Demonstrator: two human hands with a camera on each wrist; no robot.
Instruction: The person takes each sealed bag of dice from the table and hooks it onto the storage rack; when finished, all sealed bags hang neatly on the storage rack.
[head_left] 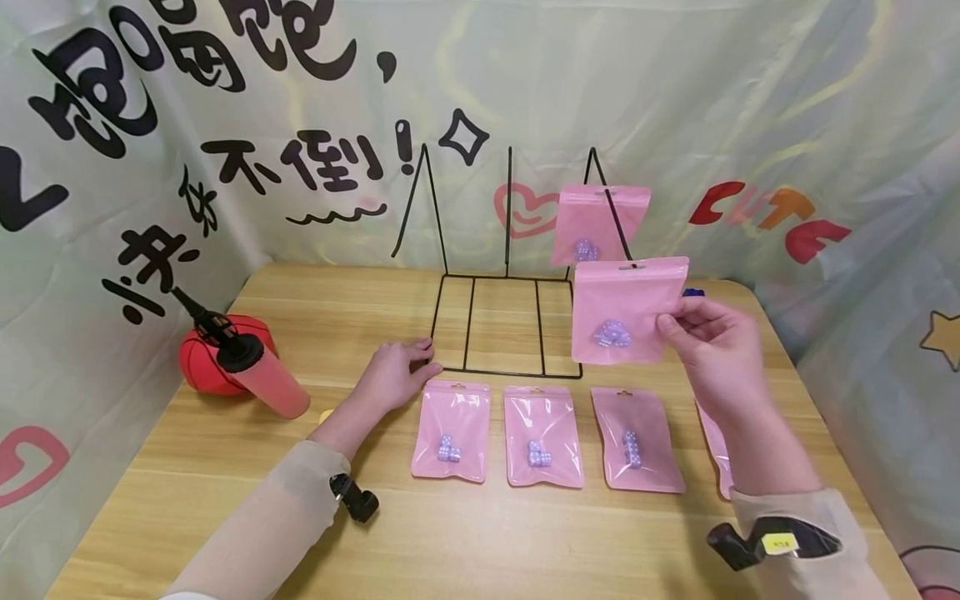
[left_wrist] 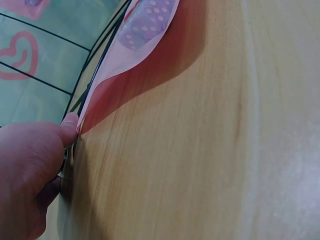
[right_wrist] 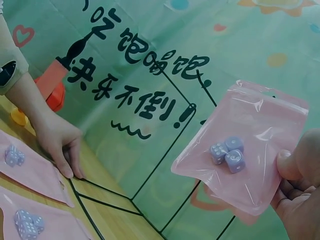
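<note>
My right hand (head_left: 723, 358) pinches the right edge of a pink bag (head_left: 617, 321) between thumb and fingers; purple dice show inside it. The tip of the rack's right prong meets that bag's top hole; whether it passes through, I cannot tell. Another pink bag (head_left: 596, 218) hangs farther back at this prong. The black wire rack (head_left: 512, 373) stands on the table, and my left hand (head_left: 393, 375) holds its front left corner with thumb and fingers. In the right wrist view, the pinched bag (right_wrist: 270, 135) is tilted beside my thumb.
Three pink bags with dice, left (head_left: 468, 408), middle (head_left: 538, 410) and right (head_left: 645, 414), lie along the rack's front; another (head_left: 716, 442) is partly behind my right forearm. A pink cylinder with a black top (head_left: 273, 379) and a red ball (head_left: 197, 367) are at the left. Printed cloth hangs behind.
</note>
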